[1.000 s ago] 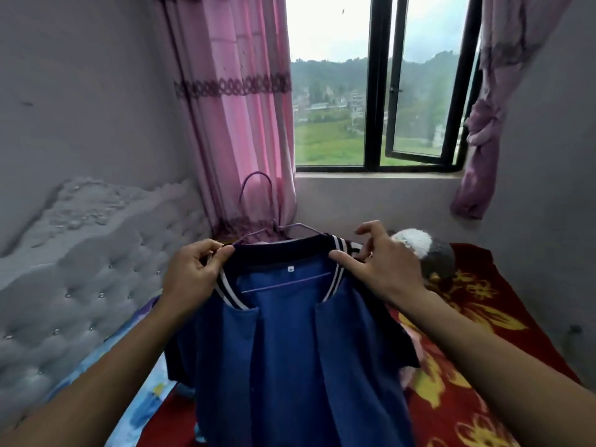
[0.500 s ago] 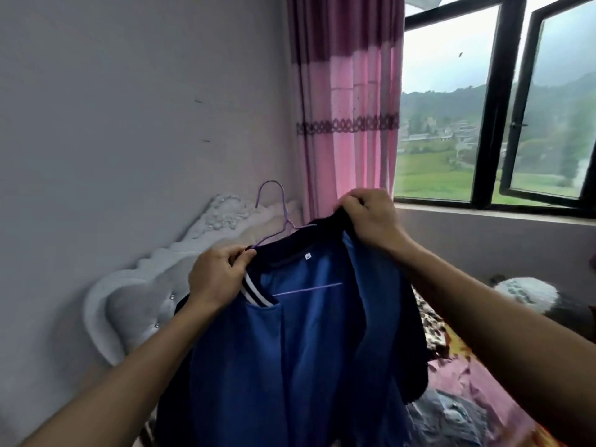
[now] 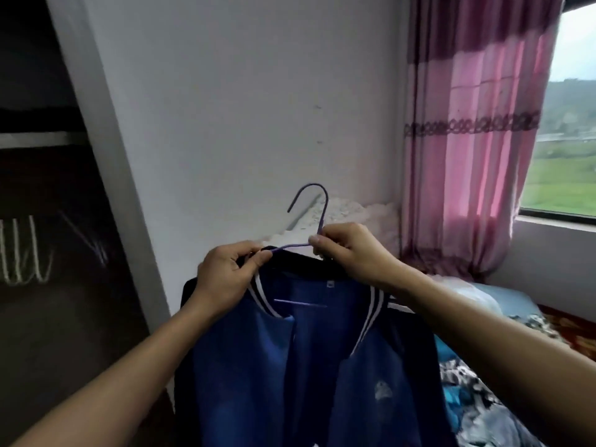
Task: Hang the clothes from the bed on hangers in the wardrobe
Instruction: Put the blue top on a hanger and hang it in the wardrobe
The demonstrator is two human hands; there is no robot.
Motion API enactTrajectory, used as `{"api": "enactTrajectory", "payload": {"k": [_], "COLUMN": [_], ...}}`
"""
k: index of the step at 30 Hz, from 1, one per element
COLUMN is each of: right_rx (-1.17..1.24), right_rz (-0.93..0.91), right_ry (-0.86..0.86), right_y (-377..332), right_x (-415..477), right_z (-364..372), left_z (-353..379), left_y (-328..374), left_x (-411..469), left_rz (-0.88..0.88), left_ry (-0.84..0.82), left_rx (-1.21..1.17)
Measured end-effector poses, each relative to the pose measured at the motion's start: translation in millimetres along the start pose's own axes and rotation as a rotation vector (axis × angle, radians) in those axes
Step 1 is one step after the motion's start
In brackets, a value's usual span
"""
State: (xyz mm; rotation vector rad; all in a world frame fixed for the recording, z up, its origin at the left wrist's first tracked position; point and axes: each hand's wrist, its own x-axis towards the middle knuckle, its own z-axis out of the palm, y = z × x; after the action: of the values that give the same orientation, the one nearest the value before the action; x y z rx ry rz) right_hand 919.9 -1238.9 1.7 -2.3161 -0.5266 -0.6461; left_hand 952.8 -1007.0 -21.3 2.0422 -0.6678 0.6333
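Wardrobe (image 3: 48, 317) holds pale hangers (image 3: 22, 259); left fingers (image 3: 254, 258) grip jacket collar (image 3: 303, 264), right fingers (image 3: 322, 241) pinch purple hanger (image 3: 324, 208).

Soft daylight from right window (image 3: 567, 124); wide-angle edge distortion

Over to the bed (image 3: 583, 346) now: white tufted headboard (image 3: 351, 209) at its top edge, pale blue fabric (image 3: 506, 296) just below it, red floral cover (image 3: 561, 321) along the far side, and a rumpled heap of clothes (image 3: 477, 401) (blues, greys, black) at the near edge.
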Motion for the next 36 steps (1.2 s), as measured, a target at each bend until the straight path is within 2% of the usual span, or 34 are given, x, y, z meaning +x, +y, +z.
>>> {"api": "enactTrajectory", "payload": {"k": [4, 7, 10, 13, 17, 20, 22, 25, 28, 30, 32, 36], "right_rx": [-0.08, 0.06, 0.208, 0.319, 0.484, 0.578, 0.667, 0.772, 0.752, 0.745, 0.757, 0.801], "right_rz": [-0.01, -0.035, -0.137, -0.227, -0.254, -0.292, -0.276, -0.224, -0.247, -0.232, -0.199, -0.049], "right_ry": [-0.048, -0.097, -0.135, -0.193, -0.309, -0.432, -0.513, -0.773, -1.067, -1.162, -1.136, -1.046], "right_y": [-9.4, -22.0, -50.6, -80.7, -109.5, -143.8, -166.6, -194.2, -220.0, -238.3, -255.2, -289.8], "right_x": [15.2, 27.6, 38.3, 45.6, 51.7, 50.5, 48.4, 55.1, 64.1, 67.1, 69.6, 78.2], "right_z": [33.9, 65.8, 97.6, 124.7, 161.7, 190.8, 204.0, 215.8, 230.0, 246.2, 268.1, 319.1], "left_z": [-77.7, -118.8, -122.7, -132.3, -169.6, -192.9, -207.0, -232.8, -261.1, -281.9, -304.9, -362.6], "left_y": [-16.6, -22.4, -20.3, -23.3, -41.4, -48.7, -50.1, -55.5, -67.9, -82.8, -103.7, -148.8], "left_x": [-21.6, -44.1, -64.3, -84.4, -122.5, -146.8, -162.3, -190.7, -216.9, -231.4, -244.7, -260.2], "left_rz": [-0.094, -0.128, -0.127, -0.105, -0.247, -0.303, -0.288, -0.275, -0.297, -0.328, -0.363, -0.462], "left_ry": [0.143, 0.243, 0.319, 0.339, 0.271, 0.17, 0.167, 0.267, 0.372, 0.414, 0.411, 0.282], "left_rx": [0.054, 0.138, 0.269, 0.403, 0.508, 0.721, 0.751, 0.727, 0.719, 0.703, 0.683, 0.647]}}
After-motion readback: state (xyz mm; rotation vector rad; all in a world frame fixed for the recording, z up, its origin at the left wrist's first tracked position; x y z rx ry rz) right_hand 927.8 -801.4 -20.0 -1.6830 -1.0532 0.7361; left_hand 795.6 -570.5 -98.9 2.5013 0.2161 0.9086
